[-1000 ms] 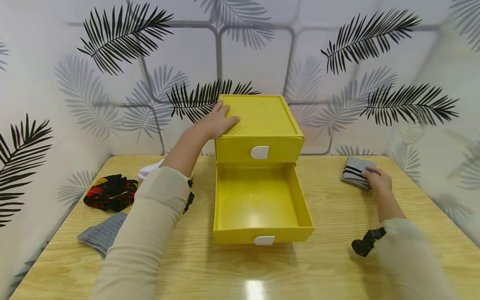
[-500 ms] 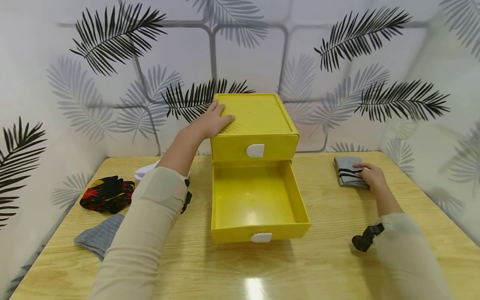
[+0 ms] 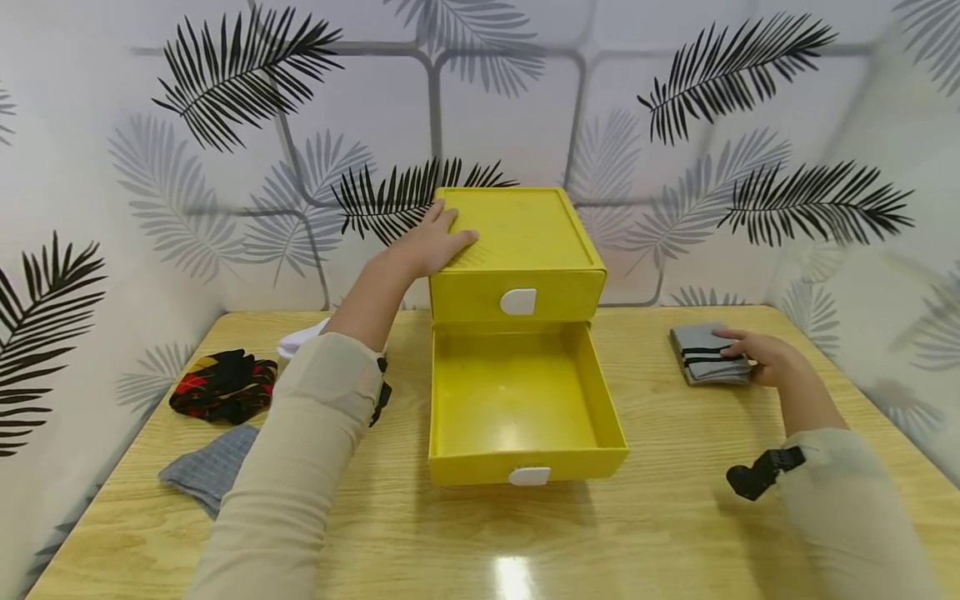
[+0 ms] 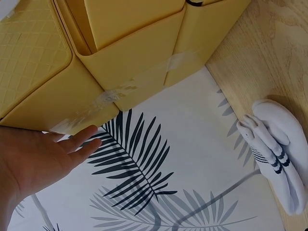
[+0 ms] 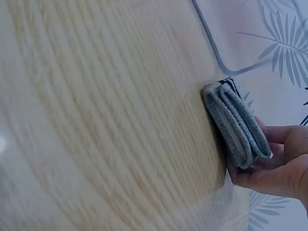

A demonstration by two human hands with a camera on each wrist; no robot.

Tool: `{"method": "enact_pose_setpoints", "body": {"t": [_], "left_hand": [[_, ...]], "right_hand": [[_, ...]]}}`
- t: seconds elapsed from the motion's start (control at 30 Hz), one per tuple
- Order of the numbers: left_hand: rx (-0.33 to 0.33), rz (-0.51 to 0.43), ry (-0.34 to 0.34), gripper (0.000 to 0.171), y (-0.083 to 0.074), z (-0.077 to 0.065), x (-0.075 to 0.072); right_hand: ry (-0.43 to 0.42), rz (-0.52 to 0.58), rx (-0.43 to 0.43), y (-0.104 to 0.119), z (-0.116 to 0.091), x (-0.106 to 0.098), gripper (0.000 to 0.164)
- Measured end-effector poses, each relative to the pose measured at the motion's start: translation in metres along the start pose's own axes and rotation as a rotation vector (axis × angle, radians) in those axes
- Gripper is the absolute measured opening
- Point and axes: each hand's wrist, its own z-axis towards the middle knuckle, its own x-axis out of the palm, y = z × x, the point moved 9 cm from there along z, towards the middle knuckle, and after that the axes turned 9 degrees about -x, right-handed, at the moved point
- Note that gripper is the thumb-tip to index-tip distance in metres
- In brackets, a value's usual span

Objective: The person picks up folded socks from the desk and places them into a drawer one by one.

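A folded grey pair of socks (image 3: 708, 354) with two black stripes lies at the right of the table in the head view. My right hand (image 3: 768, 354) grips its right edge, thumb and fingers on either side; the right wrist view shows the folded layers of the socks (image 5: 236, 125) in that hand (image 5: 276, 166). My left hand (image 3: 431, 243) rests on the top left edge of a yellow two-drawer box (image 3: 525, 229), fingers spread. The lower drawer (image 3: 528, 467) is pulled out with nothing in it; the upper one (image 3: 555, 296) is closed.
Left of the box lie a black, red and yellow cloth bundle (image 3: 225, 385) and a grey checked cloth (image 3: 206, 467), partly behind my left sleeve. White socks with dark stripes (image 4: 281, 154) lie near the wall. A patterned wall (image 3: 510, 108) borders the wooden table (image 3: 660, 533).
My right hand and the grey socks have shifted slightly, and the socks have turned a little. The left hand stays on the box. The head view swayed a little.
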Motion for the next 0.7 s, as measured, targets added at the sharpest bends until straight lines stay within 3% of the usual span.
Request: {"method": "enact_pose_setpoints", "body": {"t": [0.1, 0.27, 0.7], "left_hand": [[0.0, 0.003, 0.001, 0.068, 0.0, 0.0, 0.0], [-0.009, 0.008, -0.005, 0.068, 0.002, -0.001, -0.002], [-0.014, 0.001, -0.001, 0.068, 0.001, -0.001, -0.001]], "right_hand": [[0.06, 0.011, -0.016, 0.002, -0.003, 0.005, 0.062], [0.103, 0.141, -0.037, 0.004, -0.01, 0.009, 0.07], [0.107, 0.425, -0.096, 0.008, -0.034, 0.017, 0.046]]}}
